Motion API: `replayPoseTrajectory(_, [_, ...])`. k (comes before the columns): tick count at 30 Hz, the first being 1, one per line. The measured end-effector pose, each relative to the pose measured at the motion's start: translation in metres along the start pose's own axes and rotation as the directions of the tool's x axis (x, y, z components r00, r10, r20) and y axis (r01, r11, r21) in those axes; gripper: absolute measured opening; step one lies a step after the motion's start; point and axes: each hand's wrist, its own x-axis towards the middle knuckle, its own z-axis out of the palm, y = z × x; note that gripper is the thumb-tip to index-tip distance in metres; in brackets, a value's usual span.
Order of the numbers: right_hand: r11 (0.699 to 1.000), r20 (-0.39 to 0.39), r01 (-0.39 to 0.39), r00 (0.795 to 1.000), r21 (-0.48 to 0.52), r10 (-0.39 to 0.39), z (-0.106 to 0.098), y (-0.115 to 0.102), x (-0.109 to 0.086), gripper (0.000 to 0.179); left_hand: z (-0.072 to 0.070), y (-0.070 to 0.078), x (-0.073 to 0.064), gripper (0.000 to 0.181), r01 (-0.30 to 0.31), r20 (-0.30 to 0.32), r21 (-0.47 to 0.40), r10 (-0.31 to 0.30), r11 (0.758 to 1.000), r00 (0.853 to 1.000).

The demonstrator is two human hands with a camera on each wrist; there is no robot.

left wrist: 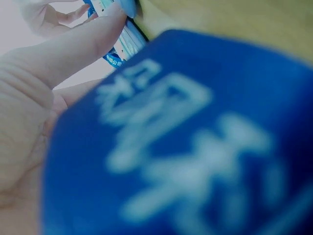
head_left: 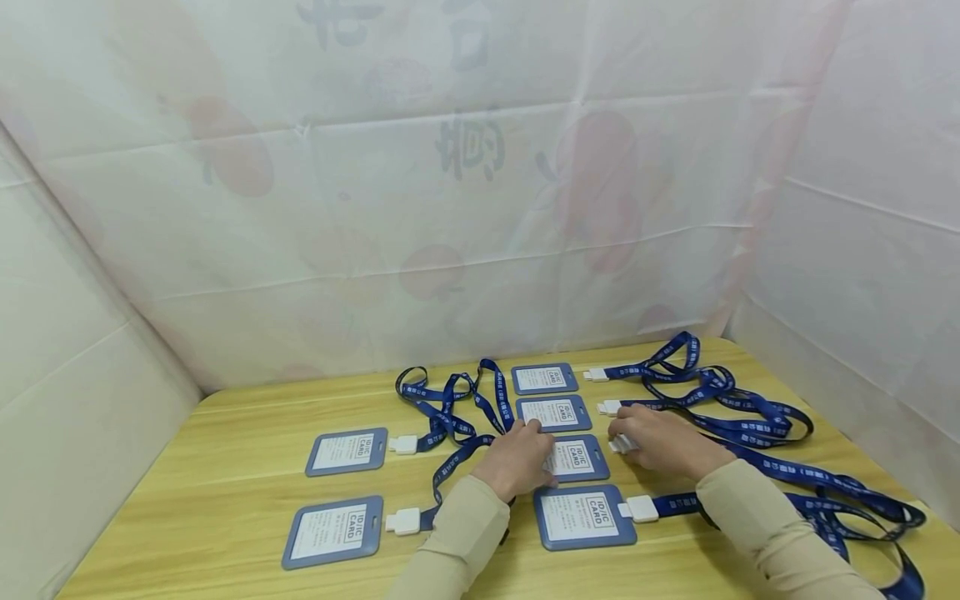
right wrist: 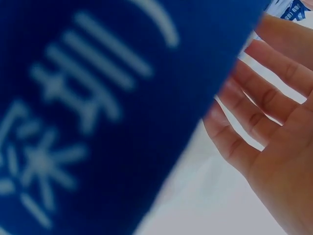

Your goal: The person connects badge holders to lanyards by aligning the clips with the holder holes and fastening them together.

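Observation:
My left hand grips the left end of a blue-grey ID card holder in the right-hand column, thumb along its near edge. Facing it, my right hand pinches the white plastic clip of a navy lanyard, just right of that holder's slotted end. A gap separates clip and holder. In the left wrist view, the thumb reaches to the holder's edge, and a blurred lanyard strap covers much of the picture. Another strap hides the right fingertips in the right wrist view.
Two card holders lie at the left, with clipped lanyards beside them. Near the front, one holder meets its clip. Two more lie behind. Tangled lanyards spread right; white cloth walls enclose the wooden table.

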Motion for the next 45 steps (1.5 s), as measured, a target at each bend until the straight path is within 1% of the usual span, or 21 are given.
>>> replayPoseTrajectory(7, [0.998,-0.013,0.015,1.0,-0.068,-0.015,0.0033,0.0017,0.0013,0.018,0.0009,0.0001,0.002,0.045,0.02,0.017,-0.01,-0.02,1.0,1.0])
replayPoseTrajectory(9, [0.997,-0.014,0.006,1.0,-0.075,-0.007,0.0036,0.0014,0.0011,0.018,0.0014,0.0002,0.0025,0.045,0.026,0.019,-0.013,-0.026,1.0,0.999])
replayPoseTrajectory(15, [0.996,-0.015,0.019,1.0,-0.089,-0.021,0.0043,0.0016,0.0009,0.018,0.002,-0.0001,0.0037,0.045,0.042,0.022,-0.027,-0.042,0.999,0.999])
replayPoseTrajectory(20, [0.993,-0.031,0.021,0.999,-0.115,-0.025,0.0044,0.001,0.0003,0.019,0.0043,-0.0011,0.0048,0.045,0.043,0.021,-0.033,-0.042,0.999,0.999])
replayPoseTrajectory(24, [0.993,-0.035,0.031,0.999,-0.114,-0.035,0.0042,0.0011,-0.0001,0.019,0.0048,-0.0014,0.0052,0.045,0.04,0.02,-0.031,-0.039,0.999,0.999])
replayPoseTrajectory(31, [0.995,-0.026,0.024,0.999,-0.101,-0.027,0.0039,0.0015,-0.0011,0.02,0.0022,-0.0008,0.0042,0.044,0.04,0.027,-0.03,-0.04,0.999,0.999])
replayPoseTrajectory(39, [0.995,-0.034,0.045,0.998,-0.088,-0.049,0.0039,0.0037,0.0006,0.018,0.0019,-0.0005,0.0041,0.043,0.048,0.032,-0.039,-0.047,0.998,0.998])
replayPoseTrajectory(45, [0.997,-0.042,0.03,0.999,-0.067,-0.033,0.0043,0.0029,0.001,0.016,0.0022,-0.0003,0.0044,0.044,0.051,0.027,-0.027,-0.051,0.998,0.998])
